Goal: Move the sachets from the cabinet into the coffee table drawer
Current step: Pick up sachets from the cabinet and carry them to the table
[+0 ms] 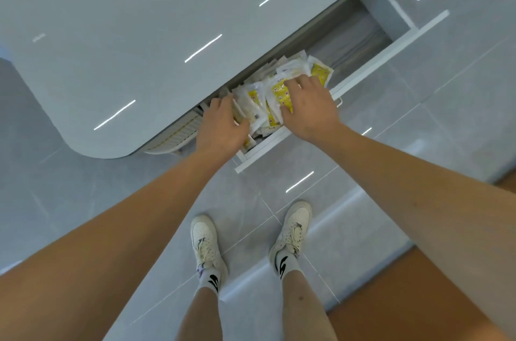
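Observation:
The coffee table drawer is pulled out from under the glossy grey table top. A loose pile of white-and-yellow sachets fills its near half. My left hand is at the pile's left end, next to the table edge, with thumb and fingers curled round a bunch of sachets. Over the pile's middle, my right hand has bent fingers on top of the pile and its thumb against a yellow sachet. More sachets lie just beyond its fingertips. The drawer's far half shows bare grey lining.
A ribbed white panel shows under the table's rounded corner, left of the drawer. My feet in white sneakers stand on grey floor tiles just before the drawer. An orange-brown floor area lies at the lower right.

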The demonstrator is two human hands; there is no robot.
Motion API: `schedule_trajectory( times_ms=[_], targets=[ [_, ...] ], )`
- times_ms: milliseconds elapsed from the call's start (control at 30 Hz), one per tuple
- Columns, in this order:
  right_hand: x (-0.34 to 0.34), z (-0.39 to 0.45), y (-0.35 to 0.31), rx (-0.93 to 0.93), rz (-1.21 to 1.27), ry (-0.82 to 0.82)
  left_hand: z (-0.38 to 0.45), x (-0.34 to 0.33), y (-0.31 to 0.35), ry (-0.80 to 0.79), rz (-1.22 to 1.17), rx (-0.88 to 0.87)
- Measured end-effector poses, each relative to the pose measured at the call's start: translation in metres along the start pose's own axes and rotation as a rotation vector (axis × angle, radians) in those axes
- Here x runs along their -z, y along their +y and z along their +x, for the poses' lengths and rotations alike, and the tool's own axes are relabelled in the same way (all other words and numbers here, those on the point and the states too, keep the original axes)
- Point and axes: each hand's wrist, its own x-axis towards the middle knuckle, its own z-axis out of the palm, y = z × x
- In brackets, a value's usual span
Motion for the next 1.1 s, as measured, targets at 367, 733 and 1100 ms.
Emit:
schedule_trajectory(
  times_ms=[367, 733, 1100],
  targets=[
    [0.234, -0.142, -0.103, -0.146, 0.003, 0.187, -0.161, 0.208, 0.115, 0.082, 0.37, -0.46],
    [0.372, -0.395, -0.205, -0.671, 0.006, 0.577, -0.336, 0.309, 0.202, -0.03, 0.456, -1.107],
    [0.294, -0.641, -0.301, -1.266, 0.051, 0.749, -0.546, 0.22, 0.214, -0.342, 0.53, -1.727]
  ],
)
